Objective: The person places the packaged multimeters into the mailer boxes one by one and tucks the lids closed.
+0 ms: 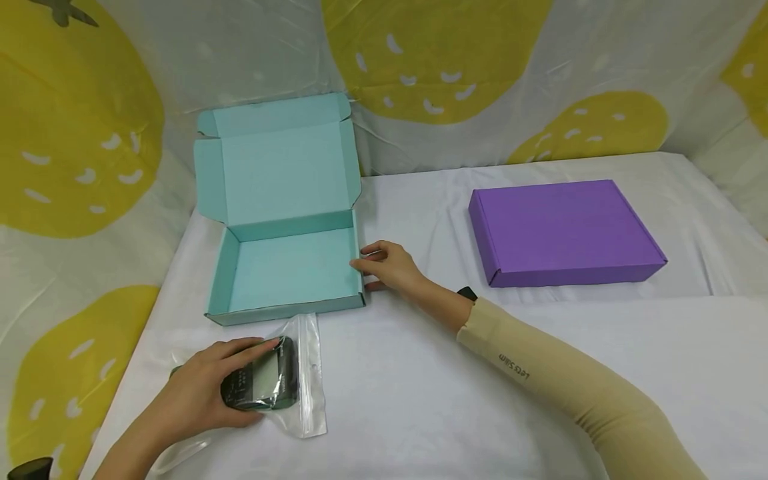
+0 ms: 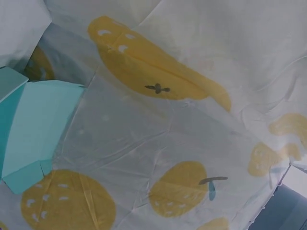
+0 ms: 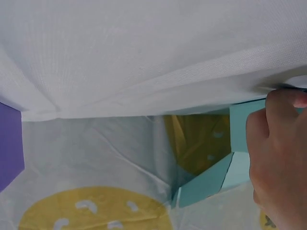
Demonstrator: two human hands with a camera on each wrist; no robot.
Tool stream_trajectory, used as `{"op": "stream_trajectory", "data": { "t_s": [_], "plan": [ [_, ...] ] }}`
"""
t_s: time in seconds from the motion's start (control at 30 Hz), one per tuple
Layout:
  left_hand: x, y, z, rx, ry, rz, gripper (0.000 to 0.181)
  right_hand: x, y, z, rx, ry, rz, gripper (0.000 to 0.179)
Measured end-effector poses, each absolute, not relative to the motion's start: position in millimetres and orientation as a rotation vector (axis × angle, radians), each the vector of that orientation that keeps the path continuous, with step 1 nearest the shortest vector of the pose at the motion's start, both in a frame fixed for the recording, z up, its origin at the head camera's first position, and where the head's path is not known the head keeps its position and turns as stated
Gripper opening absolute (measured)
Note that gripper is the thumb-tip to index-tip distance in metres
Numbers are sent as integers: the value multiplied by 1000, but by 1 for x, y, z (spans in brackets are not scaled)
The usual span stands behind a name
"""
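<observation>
A clear zip bag (image 1: 311, 380) lies on the white cloth, with a dark, boxy item (image 1: 287, 373) bearing a pale panel inside. My left hand (image 1: 207, 383) grips this item through the bag, thumb along the near side and fingers over the far side. Just behind it stands a teal cardboard box (image 1: 294, 267), lid raised, its inside bare. At the box's right wall, my right hand (image 1: 390, 267) holds the edge with bent fingers; part of the thumb is hidden. In the right wrist view the right hand (image 3: 280, 158) is curled against the teal box (image 3: 244, 127).
A closed purple box (image 1: 567, 230) sits on the right side of the table. White cloth (image 1: 432, 373) covers the tabletop. Behind and to the left hangs a curtain (image 1: 264, 47) with yellow fruit prints. A dark object (image 1: 30, 469) shows at the lower left corner.
</observation>
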State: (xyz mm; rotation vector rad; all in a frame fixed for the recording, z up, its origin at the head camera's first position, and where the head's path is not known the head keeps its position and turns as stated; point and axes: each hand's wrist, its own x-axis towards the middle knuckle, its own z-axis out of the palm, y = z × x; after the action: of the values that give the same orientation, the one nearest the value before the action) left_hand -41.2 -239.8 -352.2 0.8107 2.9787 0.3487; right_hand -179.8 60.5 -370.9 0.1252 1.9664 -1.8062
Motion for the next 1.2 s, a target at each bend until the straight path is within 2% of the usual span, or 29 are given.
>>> {"op": "stream_trajectory", "data": {
  "t_s": [0.43, 0.9, 1.2],
  "plan": [
    [-38, -234, -350, 892, 3014, 248, 95, -177, 60, -375, 75, 1928, -1837, 44],
    [-39, -213, -295, 1063, 3043, 263, 100, -179, 61, -375, 106, 1932, -1853, 40],
    [-43, -205, -287, 1144, 3040, 246, 100, -169, 54, -382, -14, 2284, -1887, 33]
  ]
}}
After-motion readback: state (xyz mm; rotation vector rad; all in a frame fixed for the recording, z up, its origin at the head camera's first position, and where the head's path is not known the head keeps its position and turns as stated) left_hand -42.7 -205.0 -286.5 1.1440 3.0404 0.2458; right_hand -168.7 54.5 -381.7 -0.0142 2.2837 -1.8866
